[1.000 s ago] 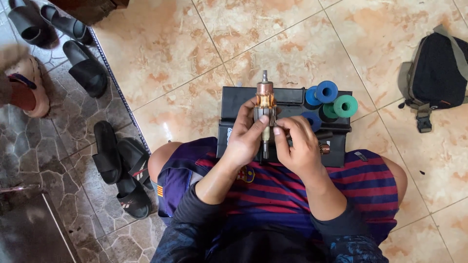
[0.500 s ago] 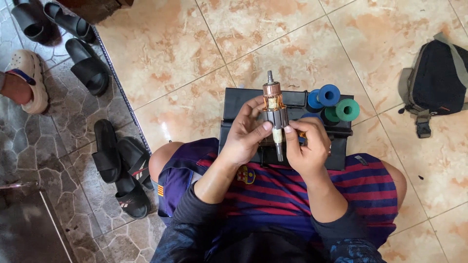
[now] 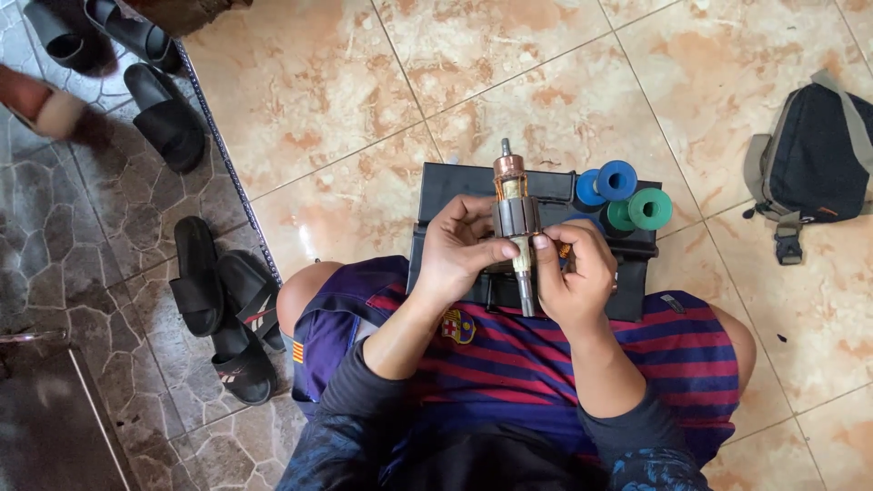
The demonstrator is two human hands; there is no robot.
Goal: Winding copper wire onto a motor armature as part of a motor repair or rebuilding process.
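I sit on the floor and hold a small motor armature [image 3: 515, 216] upright over my lap, its copper commutator and thin shaft pointing away from me. My left hand [image 3: 462, 247] grips the grey iron core from the left, thumb pressed on its side. My right hand [image 3: 575, 271] pinches the lower shaft end from the right. Under both hands lies a black case [image 3: 455, 186] on the tiles. My legs wear blue and dark red striped shorts [image 3: 509, 355].
Blue spools [image 3: 607, 182] and green spools [image 3: 642, 210] rest on the case's right end. A dark shoulder bag [image 3: 814, 164] lies on the tiles at the right. Black sandals [image 3: 223, 309] sit at my left, more sandals [image 3: 164, 116] at the upper left.
The armature has tilted slightly and shifted a little right in my hands; my fingers have re-gripped its core. A person's foot at the far left has moved up and away.
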